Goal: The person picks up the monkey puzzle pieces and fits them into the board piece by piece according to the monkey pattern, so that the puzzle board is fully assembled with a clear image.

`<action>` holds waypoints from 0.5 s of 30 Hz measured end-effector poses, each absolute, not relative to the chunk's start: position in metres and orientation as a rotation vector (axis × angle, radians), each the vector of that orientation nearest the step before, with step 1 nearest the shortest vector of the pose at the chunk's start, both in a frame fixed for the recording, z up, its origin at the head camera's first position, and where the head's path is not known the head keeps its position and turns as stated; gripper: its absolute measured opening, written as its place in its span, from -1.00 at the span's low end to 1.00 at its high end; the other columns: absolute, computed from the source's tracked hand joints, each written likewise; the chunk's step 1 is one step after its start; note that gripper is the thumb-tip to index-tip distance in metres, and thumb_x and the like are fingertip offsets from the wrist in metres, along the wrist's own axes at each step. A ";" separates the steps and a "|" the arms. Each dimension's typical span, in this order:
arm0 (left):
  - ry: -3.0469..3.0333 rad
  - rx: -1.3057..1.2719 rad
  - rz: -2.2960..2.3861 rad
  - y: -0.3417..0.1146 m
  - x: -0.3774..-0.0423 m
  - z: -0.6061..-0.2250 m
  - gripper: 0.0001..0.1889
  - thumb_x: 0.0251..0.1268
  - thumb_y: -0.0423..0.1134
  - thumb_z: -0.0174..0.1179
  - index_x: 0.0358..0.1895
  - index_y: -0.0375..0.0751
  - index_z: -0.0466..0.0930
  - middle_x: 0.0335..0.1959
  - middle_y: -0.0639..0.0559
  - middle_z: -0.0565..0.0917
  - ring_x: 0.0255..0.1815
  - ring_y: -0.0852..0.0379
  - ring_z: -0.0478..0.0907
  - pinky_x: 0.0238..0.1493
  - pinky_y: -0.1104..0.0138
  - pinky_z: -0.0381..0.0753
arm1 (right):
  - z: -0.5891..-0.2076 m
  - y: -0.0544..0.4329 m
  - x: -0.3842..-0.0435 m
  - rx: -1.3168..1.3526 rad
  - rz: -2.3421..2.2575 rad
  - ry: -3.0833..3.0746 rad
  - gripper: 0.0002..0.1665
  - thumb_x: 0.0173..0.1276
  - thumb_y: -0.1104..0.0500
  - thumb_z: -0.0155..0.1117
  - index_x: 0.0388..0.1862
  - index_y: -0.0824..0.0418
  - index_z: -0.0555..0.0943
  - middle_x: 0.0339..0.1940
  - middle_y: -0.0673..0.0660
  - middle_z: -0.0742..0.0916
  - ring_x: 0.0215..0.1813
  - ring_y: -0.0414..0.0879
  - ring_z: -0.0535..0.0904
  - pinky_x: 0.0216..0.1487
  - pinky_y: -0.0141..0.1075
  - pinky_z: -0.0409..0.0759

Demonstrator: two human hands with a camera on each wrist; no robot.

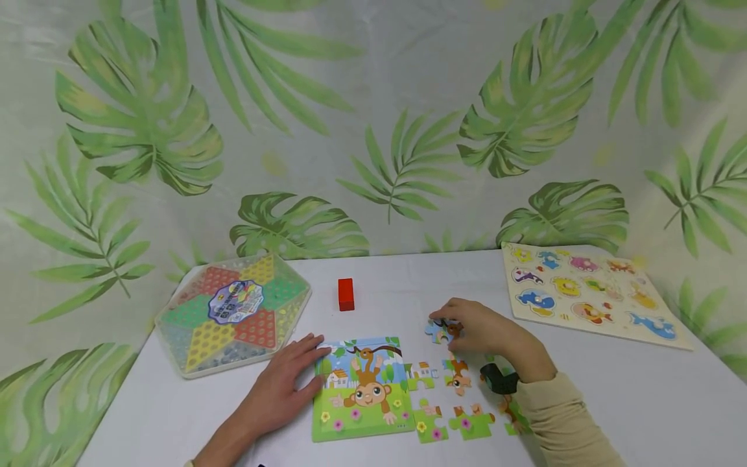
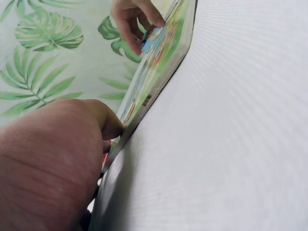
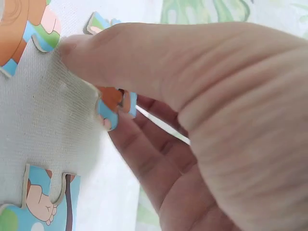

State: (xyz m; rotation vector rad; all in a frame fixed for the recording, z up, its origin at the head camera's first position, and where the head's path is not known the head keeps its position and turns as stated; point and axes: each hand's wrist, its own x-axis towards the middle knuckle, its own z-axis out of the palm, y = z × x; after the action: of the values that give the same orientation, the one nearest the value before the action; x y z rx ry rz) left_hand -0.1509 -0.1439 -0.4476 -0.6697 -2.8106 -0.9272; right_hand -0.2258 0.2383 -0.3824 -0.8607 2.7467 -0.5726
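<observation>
My left hand point(image 1: 286, 383) lies with its fingers extended along the left side of a square monkey picture board point(image 1: 364, 395). In the left wrist view, the thumb touches the edge of this board point(image 2: 153, 89). To the right of it, my right hand point(image 1: 487, 334) pinches a small jigsaw piece point(image 3: 109, 109), brown and blue, between thumb and fingers. The fingers partly cover that piece. Between the board and the right forearm lie several loose jigsaw pieces, among them a house piece point(image 1: 420, 375), a monkey-face piece point(image 1: 458, 381) and a flower piece point(image 1: 430, 425).
A hexagonal Chinese checkers board point(image 1: 253, 331) sits at the back left. Near the middle back stands a red block point(image 1: 346, 295). A wooden peg puzzle point(image 1: 589, 292) with sea animals occupies the back right. Behind the white table hangs a leaf-patterned cloth point(image 1: 408, 214).
</observation>
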 end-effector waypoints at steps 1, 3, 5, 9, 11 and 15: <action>-2.816 -0.665 -0.932 -0.144 -0.151 -0.448 -0.55 0.40 -0.17 0.31 0.32 -0.04 0.61 0.48 0.01 0.49 0.59 -0.10 0.29 0.59 -0.11 0.20 | -0.382 0.238 -0.226 -0.859 -0.566 2.750 -0.35 0.22 0.27 0.56 0.31 0.28 0.62 0.12 0.17 0.67 0.07 0.03 0.63 0.02 -0.15 0.66; -2.823 -0.661 -0.939 -0.144 -0.151 -0.448 -0.55 0.40 -0.17 0.31 0.33 -0.04 0.61 0.49 0.01 0.49 0.59 -0.11 0.28 0.60 -0.11 0.19 | -0.381 0.237 -0.225 -0.847 -0.561 2.751 -0.36 0.22 0.28 0.55 0.31 0.28 0.62 0.10 0.17 0.67 0.03 0.00 0.62 -0.01 -0.18 0.65; -2.827 -0.660 -0.942 -0.144 -0.151 -0.447 -0.55 0.40 -0.17 0.31 0.33 -0.04 0.61 0.49 0.01 0.49 0.59 -0.11 0.28 0.60 -0.11 0.19 | -0.381 0.237 -0.225 -0.828 -0.566 2.753 -0.36 0.21 0.29 0.54 0.30 0.28 0.63 0.08 0.17 0.66 -0.01 -0.04 0.60 -0.04 -0.20 0.63; -2.829 -0.658 -0.935 -0.144 -0.151 -0.447 -0.55 0.39 -0.18 0.31 0.33 -0.04 0.61 0.49 0.02 0.49 0.59 -0.11 0.29 0.59 -0.12 0.21 | -0.382 0.236 -0.225 -0.817 -0.568 2.785 -0.37 0.21 0.32 0.49 0.30 0.27 0.63 0.05 0.16 0.65 -0.07 -0.08 0.57 -0.09 -0.21 0.59; -2.832 -0.659 -0.932 -0.144 -0.151 -0.448 -0.55 0.39 -0.19 0.31 0.33 -0.03 0.61 0.49 0.02 0.49 0.59 -0.10 0.29 0.59 -0.11 0.21 | -0.383 0.236 -0.226 -0.821 -0.562 2.804 -0.38 0.20 0.33 0.45 0.30 0.26 0.63 0.04 0.15 0.65 -0.10 -0.10 0.55 -0.11 -0.22 0.57; -2.830 -0.665 -0.929 -0.144 -0.152 -0.447 -0.55 0.40 -0.19 0.31 0.34 -0.04 0.60 0.49 0.02 0.48 0.60 -0.08 0.28 0.60 -0.10 0.19 | -0.384 0.235 -0.227 -0.849 -0.556 2.804 -0.38 0.21 0.36 0.40 0.30 0.29 0.62 0.04 0.17 0.66 -0.21 -0.14 0.49 -0.21 -0.29 0.50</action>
State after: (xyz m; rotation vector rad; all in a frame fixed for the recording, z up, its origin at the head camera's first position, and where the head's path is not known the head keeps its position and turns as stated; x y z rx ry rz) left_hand -0.1516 -0.1440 -0.4467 -0.6653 -2.8305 -0.9287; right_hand -0.2273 0.2354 -0.3842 -0.8491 2.8036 -0.5564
